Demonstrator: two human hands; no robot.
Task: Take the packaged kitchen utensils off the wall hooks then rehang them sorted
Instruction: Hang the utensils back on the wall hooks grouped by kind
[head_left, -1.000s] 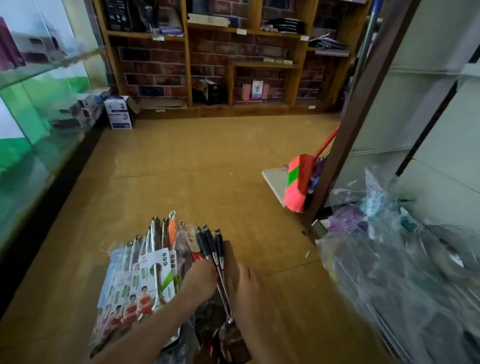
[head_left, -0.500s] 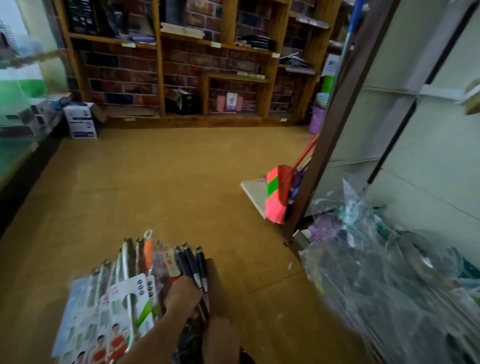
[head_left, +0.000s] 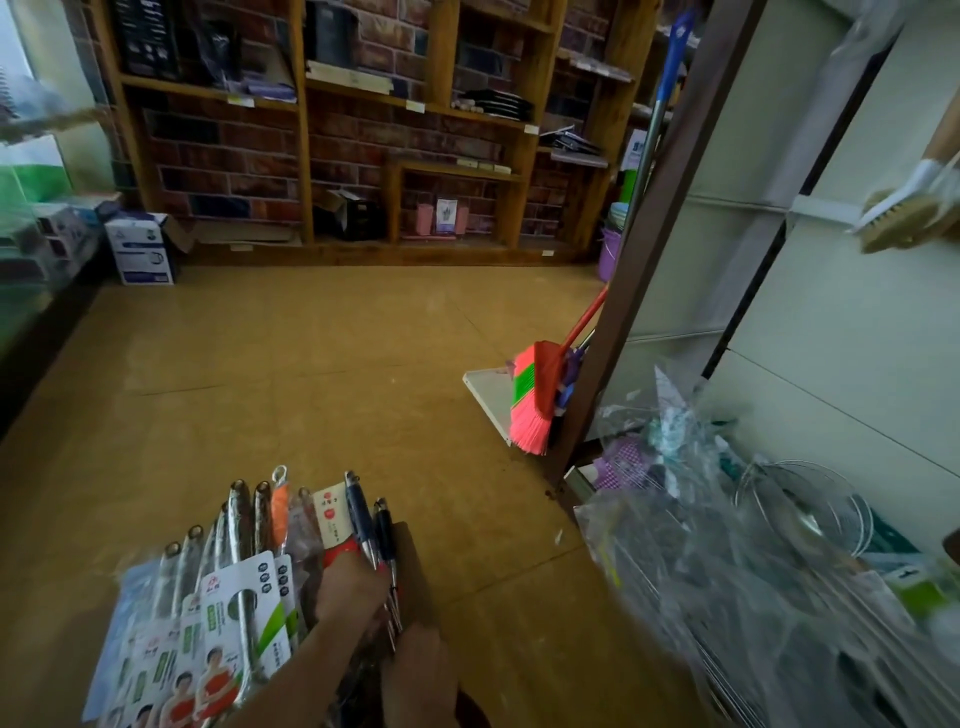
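Bundle of packaged utensils sits low in front, fanned out above the floor, same as a second ago. The left hand curls over it right at the blue-handled utensils. The right hand is now lower, down by their steel stems, but I can't tell if it's actually gripping. Main change is the view swinging up toward the wall panel, where a hanging brush now shows. My guess is collecting's done and rehanging comes next.

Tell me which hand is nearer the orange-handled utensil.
Left. The left hand grips the bundle just below the orange-handled utensil; the right hand sits farther down-right, at the shafts of the dark-handled utensils.
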